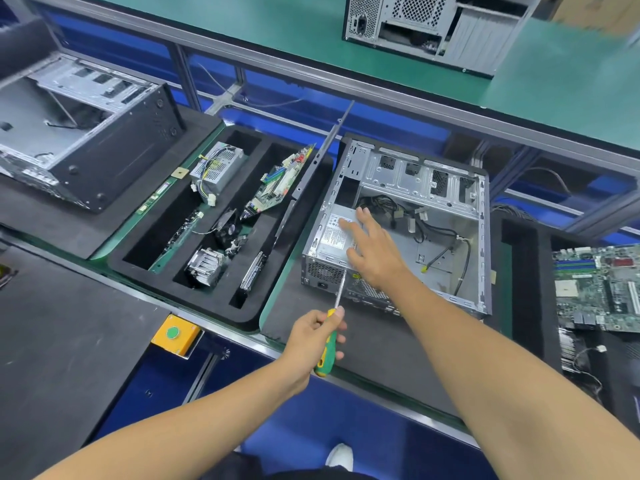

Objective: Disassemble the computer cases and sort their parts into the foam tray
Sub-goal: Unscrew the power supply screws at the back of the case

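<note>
A green and yellow screwdriver (328, 344) is gripped by the left hand (313, 337), its tip touching the back of the open computer case (398, 230). The power supply (337, 233) inside is pressed by the flat, released right hand (372, 251). The foam tray (207, 220), beside the case, is filled with parts.

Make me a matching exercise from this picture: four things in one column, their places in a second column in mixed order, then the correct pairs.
Things:
1. screwdriver
2. power supply
3. heatsink
4. yellow button box

Places:
A. lying in a compartment of the foam tray
B. on the near edge of the bench, in front of the tray
C. in the grip of the left hand, tip at the rear of the open case
D. inside the open case, under the right hand

Pairs: 1-C, 2-D, 3-A, 4-B
</note>
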`<state>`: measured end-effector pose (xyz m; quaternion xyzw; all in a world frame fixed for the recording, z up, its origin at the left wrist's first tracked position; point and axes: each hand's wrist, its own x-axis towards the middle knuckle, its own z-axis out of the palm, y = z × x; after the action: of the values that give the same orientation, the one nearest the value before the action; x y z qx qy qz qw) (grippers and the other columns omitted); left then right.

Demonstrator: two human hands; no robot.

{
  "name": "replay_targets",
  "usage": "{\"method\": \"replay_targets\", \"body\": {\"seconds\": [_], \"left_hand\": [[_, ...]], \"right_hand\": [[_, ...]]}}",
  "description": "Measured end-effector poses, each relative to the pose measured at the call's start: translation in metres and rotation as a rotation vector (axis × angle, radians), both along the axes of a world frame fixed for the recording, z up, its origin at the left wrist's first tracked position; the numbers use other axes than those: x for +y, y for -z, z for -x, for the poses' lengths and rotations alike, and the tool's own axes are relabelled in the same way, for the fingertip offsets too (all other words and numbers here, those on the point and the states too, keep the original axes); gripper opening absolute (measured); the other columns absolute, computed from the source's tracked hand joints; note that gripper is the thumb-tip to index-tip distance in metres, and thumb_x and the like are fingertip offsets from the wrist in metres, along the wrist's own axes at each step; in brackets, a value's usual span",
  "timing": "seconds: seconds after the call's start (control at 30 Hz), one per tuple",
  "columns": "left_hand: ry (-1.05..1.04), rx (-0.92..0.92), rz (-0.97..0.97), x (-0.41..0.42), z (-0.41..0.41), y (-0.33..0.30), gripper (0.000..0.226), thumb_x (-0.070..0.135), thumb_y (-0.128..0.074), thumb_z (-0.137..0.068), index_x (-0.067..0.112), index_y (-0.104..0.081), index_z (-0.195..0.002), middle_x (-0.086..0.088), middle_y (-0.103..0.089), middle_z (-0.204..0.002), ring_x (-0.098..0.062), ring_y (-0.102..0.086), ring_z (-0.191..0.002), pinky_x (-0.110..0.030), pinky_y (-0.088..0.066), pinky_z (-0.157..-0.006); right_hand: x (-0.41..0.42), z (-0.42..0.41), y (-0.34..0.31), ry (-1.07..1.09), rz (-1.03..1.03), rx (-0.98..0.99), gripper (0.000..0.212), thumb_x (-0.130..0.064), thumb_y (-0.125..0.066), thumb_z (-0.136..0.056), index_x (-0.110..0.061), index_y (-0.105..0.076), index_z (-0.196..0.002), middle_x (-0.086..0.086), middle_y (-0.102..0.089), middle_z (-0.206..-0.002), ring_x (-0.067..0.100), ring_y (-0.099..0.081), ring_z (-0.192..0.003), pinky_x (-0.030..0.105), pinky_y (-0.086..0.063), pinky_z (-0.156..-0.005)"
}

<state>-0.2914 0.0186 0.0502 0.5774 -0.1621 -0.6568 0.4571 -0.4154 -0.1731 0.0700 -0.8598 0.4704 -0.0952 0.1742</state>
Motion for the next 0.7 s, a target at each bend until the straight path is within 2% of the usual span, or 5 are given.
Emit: {"method": "replay_targets", "body": {"seconds": [0.2,0.33,0.4,0.53,0.7], "left_hand": [[0.190,0.045,-0.069,-0.001,-0.007,-0.004,0.056,0.060,-0.044,-0.104,0.013,-0.073,-0.112,-0.002,-0.079,-0.107,-0.011,-0.065,-0.070,-0.033,-0.058,-0.063],[0.144,0.070,-0.081,-0.005,-0.008,-0.004,0.054,0.054,-0.042,-0.107,0.008,-0.070,-0.110,0.004,-0.072,-0.083,-0.012,-0.055,-0.058,-0.030,-0.049,-0.051],[0.087,0.052,-0.088,-0.007,-0.007,-0.004,0.050,0.055,-0.047,-0.104,0.009,-0.064,-0.111,0.003,-0.064,-0.077,-0.013,-0.051,-0.052,-0.027,-0.042,-0.046],[0.050,-0.144,-0.042,-0.006,-0.006,0.000,0.049,0.050,-0.075,-0.090,0.017,-0.042,-0.105,-0.005,-0.053,-0.096,-0.013,-0.054,-0.055,-0.027,-0.043,-0.045],[-0.046,-0.177,-0.006,-0.003,-0.005,0.007,0.050,0.040,-0.086,-0.082,0.012,-0.046,-0.093,-0.009,-0.057,-0.092,-0.016,-0.064,-0.060,-0.028,-0.050,-0.050]], "right_hand": [[-0.001,0.000,0.002,0.002,0.002,0.012,0.064,-0.044,-0.028,-0.088,-0.034,-0.032,-0.151,0.008,-0.009,-0.169,0.020,-0.001,-0.157,0.049,-0.023,-0.122],[0.000,0.000,0.001,0.002,0.001,0.010,0.064,-0.044,-0.027,-0.088,-0.033,-0.032,-0.151,0.009,-0.009,-0.169,0.020,-0.001,-0.157,0.050,-0.023,-0.122],[0.000,0.000,-0.001,0.001,0.001,0.006,0.064,-0.044,-0.027,-0.088,-0.032,-0.033,-0.151,0.010,-0.009,-0.169,0.021,-0.001,-0.157,0.050,-0.023,-0.122],[0.001,0.000,-0.003,-0.002,-0.007,0.000,0.061,-0.038,-0.033,-0.091,-0.030,-0.034,-0.151,0.010,-0.009,-0.169,0.021,-0.001,-0.157,0.050,-0.022,-0.122],[0.002,0.000,-0.003,-0.005,-0.007,-0.002,0.058,-0.035,-0.036,-0.093,-0.031,-0.033,-0.152,0.010,-0.009,-0.169,0.021,0.000,-0.157,0.051,-0.022,-0.122]]}}
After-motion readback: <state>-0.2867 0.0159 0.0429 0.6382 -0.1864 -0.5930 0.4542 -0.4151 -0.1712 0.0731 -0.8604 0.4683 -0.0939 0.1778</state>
